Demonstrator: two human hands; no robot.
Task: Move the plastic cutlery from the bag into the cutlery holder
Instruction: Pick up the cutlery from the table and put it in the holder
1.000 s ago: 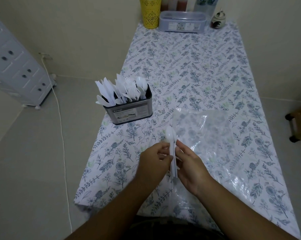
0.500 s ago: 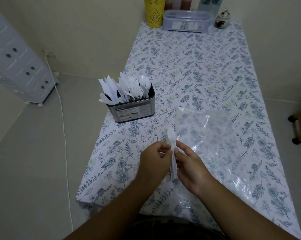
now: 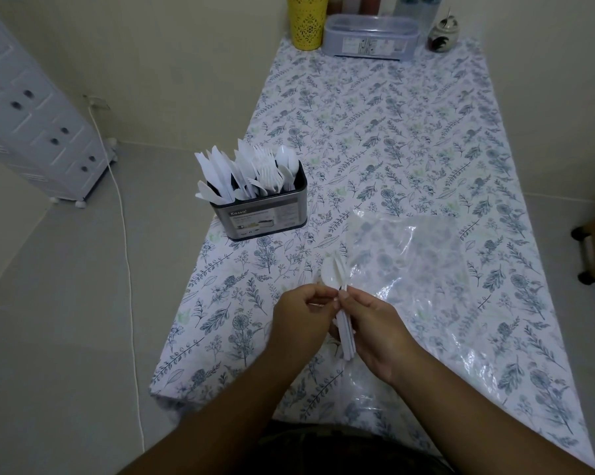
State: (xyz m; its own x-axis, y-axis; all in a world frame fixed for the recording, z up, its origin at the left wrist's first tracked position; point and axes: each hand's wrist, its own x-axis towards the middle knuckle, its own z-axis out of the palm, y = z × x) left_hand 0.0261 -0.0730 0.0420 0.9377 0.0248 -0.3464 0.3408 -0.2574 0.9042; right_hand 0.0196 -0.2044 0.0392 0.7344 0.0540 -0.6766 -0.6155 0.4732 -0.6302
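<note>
Floral-cloth table (image 3: pixel 409 138): your left hand (image 3: pixel 301 318) and right hand (image 3: pixel 374 332) both pinch a small cutlery bundle (image 3: pixel 340 293) over the clear bag (image 3: pixel 416 265). Cutlery holder (image 3: pixel 261 210) sits beyond-left, path unobstructed; yellow cup (image 3: pixel 306 20) at the far end.

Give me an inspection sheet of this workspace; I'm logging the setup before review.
Surface: table under a floral cloth.
Job's things: cutlery holder packed with white cutlery; clear bag lying flat; a few white pieces including a spoon in hand.
Clutter: yellow cup, lidded box, small jar at the far end.
Grippers: left hand and right hand both pinch the pieces.
Cables: white cord across the floor.
Surroundings: white drawer unit at left.
</note>
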